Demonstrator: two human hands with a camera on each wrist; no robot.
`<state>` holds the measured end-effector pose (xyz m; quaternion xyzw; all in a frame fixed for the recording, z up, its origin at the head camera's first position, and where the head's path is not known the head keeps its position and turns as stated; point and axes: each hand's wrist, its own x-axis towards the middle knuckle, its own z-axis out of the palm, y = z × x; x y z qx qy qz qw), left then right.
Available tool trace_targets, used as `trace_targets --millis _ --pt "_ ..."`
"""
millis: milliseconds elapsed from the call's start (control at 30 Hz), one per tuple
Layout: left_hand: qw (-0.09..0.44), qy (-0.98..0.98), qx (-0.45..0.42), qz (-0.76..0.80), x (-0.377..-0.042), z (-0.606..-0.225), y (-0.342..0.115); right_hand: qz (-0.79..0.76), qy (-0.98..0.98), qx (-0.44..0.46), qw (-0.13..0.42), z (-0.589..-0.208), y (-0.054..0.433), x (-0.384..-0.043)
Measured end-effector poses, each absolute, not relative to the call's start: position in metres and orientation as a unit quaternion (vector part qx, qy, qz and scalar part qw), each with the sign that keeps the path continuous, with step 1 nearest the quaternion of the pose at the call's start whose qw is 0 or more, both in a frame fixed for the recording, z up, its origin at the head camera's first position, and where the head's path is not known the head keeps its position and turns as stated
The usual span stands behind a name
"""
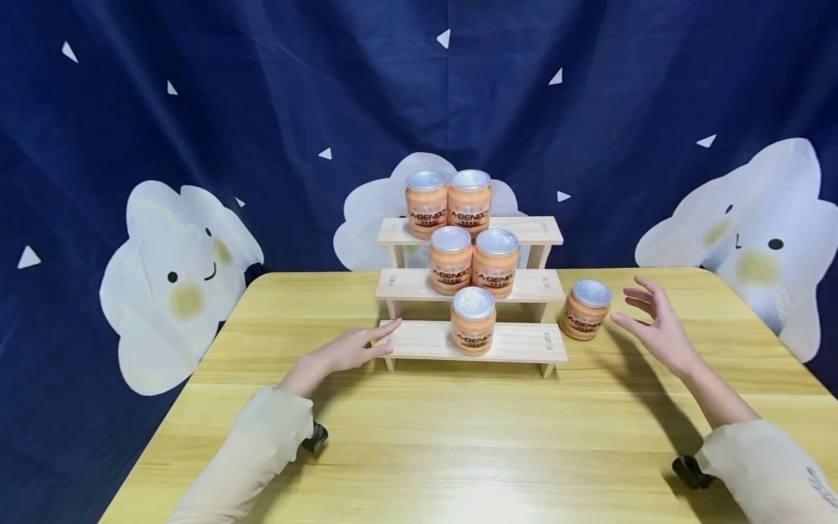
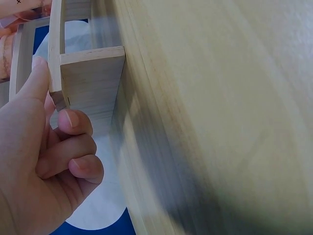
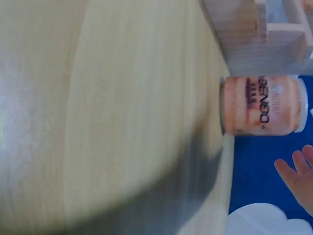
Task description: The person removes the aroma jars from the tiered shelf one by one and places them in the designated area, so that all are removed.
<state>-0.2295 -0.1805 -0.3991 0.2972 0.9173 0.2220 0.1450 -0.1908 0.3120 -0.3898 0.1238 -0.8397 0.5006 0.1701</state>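
Observation:
A three-tier wooden display stand (image 1: 419, 340) holds orange jars with silver lids: two jars on the top tier, two on the middle, and one jar (image 1: 473, 327) on the lowest. My left hand (image 1: 350, 349) pinches the left end of the lowest shelf board (image 2: 56, 78), its remaining fingers curled near the board's end. On the table right of the stand, another jar (image 1: 585, 311) stands upright, close beside the stand's end. Just right of that jar, my right hand (image 1: 657, 327) is held in the air, fingers spread and apart from it. Only its fingertips (image 3: 286, 171) show in the right wrist view.
The stand and loose jar are on a yellowish wood-grain table (image 1: 445, 437). Behind it hangs a dark blue curtain (image 1: 294, 87) with white cloud prints and small triangles. Black wrist devices show below both sleeves.

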Motion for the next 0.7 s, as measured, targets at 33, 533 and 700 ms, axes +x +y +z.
trace_targets --millis 33,533,700 --pt "0.145 0.917 0.297 0.222 -0.229 -0.399 -0.181 0.503 -0.837 0.125 0.175 -0.388 0.311 -0.19" --pt "0.146 0.916 0.297 0.225 -0.227 -0.397 -0.18 0.544 -0.792 0.203 0.187 -0.366 0.258 -0.179" --pt "0.145 0.917 0.297 0.225 -0.227 -0.397 -0.18 0.535 -0.799 0.218 0.165 -0.365 0.238 -0.179"
